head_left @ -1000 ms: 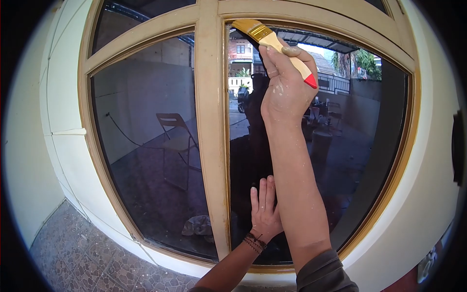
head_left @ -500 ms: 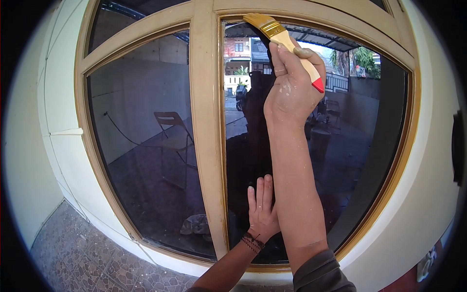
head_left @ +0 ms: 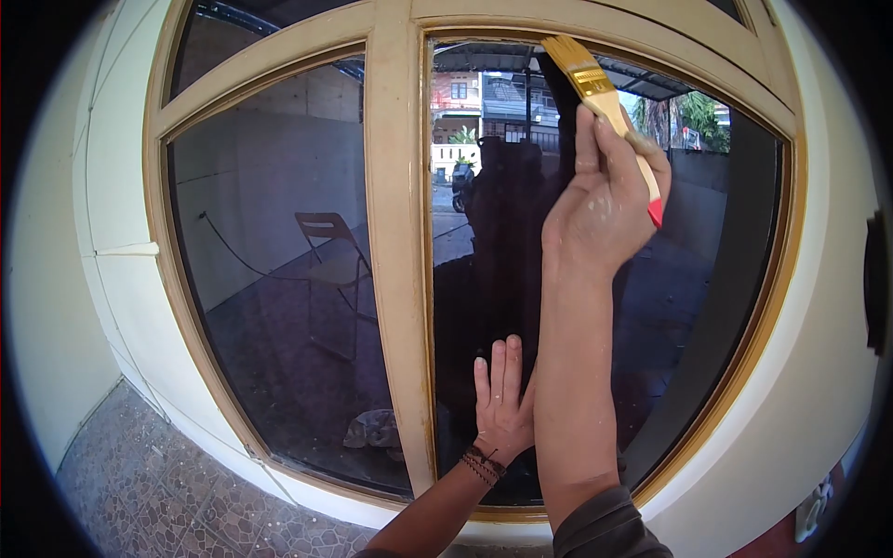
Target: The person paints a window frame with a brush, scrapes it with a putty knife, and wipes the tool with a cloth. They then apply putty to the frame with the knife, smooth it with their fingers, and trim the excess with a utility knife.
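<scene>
Two bare hands show in the head view, apart from each other and both to the right of the beige middle post [head_left: 398,186] of a window. The right hand [head_left: 600,209], higher and farther from the post, is closed on the pale wooden handle of a paintbrush [head_left: 605,100], with thumb and fingers pressed around it. The brush slants, its bristles [head_left: 565,54] toward the post and its red handle end [head_left: 655,213] away from it. The bristle tips are at the lower edge of the top rail [head_left: 507,20], which runs rightward from the post; whether they touch it I cannot tell. Pale smears mark the right wrist.

Lower and nearer the post, the left hand [head_left: 505,414] is spread flat against the right pane [head_left: 479,298], its fingers pointing up and holding nothing; the right forearm partly hides its thumb side. Dark bracelets [head_left: 484,463] circle the left wrist.

Right of the post, that pane shows houses [head_left: 456,104], a motorcycle [head_left: 460,186] and a dark silhouette. Left of the post, the other pane [head_left: 270,177] shows a folding chair [head_left: 326,271] and, low beside the post, something crumpled [head_left: 374,430]. Patterned floor [head_left: 205,484] lies below and left of the post.
</scene>
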Demonstrator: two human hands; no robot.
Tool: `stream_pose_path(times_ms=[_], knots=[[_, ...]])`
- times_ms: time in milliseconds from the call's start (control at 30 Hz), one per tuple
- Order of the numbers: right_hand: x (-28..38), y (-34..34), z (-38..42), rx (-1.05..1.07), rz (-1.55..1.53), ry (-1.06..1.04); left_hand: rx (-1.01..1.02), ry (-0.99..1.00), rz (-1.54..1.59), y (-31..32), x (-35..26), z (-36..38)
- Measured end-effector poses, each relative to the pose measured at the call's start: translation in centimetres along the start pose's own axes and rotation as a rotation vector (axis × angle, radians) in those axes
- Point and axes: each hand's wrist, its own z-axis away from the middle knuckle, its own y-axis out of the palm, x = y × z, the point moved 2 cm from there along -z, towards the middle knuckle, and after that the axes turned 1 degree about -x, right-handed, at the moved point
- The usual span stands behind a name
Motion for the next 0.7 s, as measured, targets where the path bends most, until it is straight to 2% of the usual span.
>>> stream_pose_path(times_ms=[67, 133, 200, 300, 400, 467, 700], knots=[[0.5, -0.2, 1.3, 0.008, 0.033, -0.011, -0.013, 0.007, 0.043, -0.1, 0.1, -0.1], [0.4, 0.0, 2.9, 0.055, 0.227, -0.111, 0.031, 0.001, 0.005, 0.6, 0.4, 0.5], [0.0, 0.4, 4.0, 0.159, 0.221, -0.066, 0.076, -0.001, -0.032, 1.3, 0.6, 1.1], [-0.9, 0.9, 3.9, 0.198, 0.231, 0.034, 0.127, 0.015, -0.022, 1.5, 0.7, 1.3], [-1.4, 1.4, 2.7, 0.201, 0.236, 0.092, 0.08, -0.014, 0.02, 0.7, 0.3, 0.6], [-1.3, 1.7, 1.8, 0.31, 0.268, 0.122, -0.045, 0.018, 0.043, 0.2, 0.0, 0.1], [-1.3, 2.8, -1.6, 0.456, 0.368, 0.154, -0.085, -0.026, 0.076, -0.3, -0.5, -0.5]])
